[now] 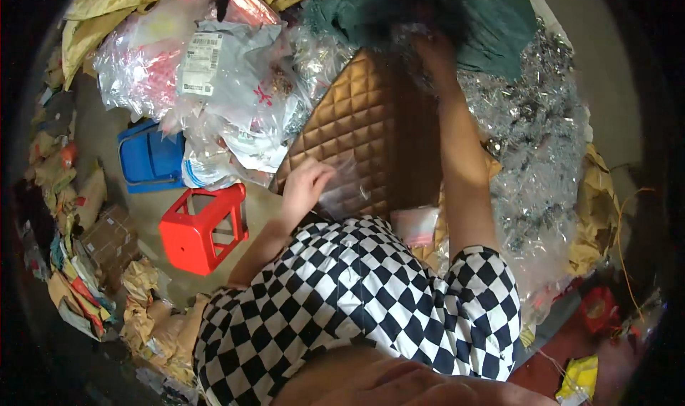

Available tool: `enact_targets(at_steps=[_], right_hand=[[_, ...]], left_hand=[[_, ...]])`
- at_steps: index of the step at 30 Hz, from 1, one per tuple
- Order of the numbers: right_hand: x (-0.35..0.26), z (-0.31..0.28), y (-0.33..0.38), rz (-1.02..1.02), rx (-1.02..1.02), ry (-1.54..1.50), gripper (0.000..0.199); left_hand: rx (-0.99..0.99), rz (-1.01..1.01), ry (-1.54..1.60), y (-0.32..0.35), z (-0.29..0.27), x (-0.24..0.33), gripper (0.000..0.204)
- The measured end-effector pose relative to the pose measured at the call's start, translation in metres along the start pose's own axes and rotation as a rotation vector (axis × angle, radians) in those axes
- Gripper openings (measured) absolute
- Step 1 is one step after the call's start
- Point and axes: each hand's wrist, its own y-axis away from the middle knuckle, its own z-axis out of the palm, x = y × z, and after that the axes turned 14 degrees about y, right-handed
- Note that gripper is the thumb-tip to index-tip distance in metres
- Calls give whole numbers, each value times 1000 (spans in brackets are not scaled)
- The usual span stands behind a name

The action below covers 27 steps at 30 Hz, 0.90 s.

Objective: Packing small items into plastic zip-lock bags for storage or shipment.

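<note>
My left hand (307, 183) is closed, thumb and fingers pinching the edge of a clear plastic bag (346, 190), which hangs over the near part of a brown quilted surface (349, 113). My right arm stretches far forward. At its end my right hand (435, 53) meets a dark, fluffy bundle (421, 10), smeared by motion, so its fingers cannot be made out. Beneath and beside the bundle spreads a dark green plastic sheet or bag (499, 28). Close to my body, a small clear packet with a pink part (416, 225) lies on the quilted surface.
Silvery tinsel-like strands (531, 142) are heaped on the right. A grey mailing bag (228, 60) sits among clear plastic packages at the far left. Nearer are a blue folding stool (151, 158) and a red plastic stool (202, 231). Cartons (108, 238) and crumpled brown paper (146, 313) line the left.
</note>
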Motion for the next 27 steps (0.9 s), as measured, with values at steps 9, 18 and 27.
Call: enact_targets(at_steps=[9, 18, 27], right_hand=[[-98, -81, 239, 179, 46, -193, 45], [-181, -128, 329, 125, -473, 779, 33], [-181, -112, 394, -95, -261, 844, 37]], left_hand=[[-357, 323, 19, -48, 61, 43, 13], [-696, 582, 154, 2, 95, 75, 19], [-880, 498, 77, 31, 112, 87, 18]])
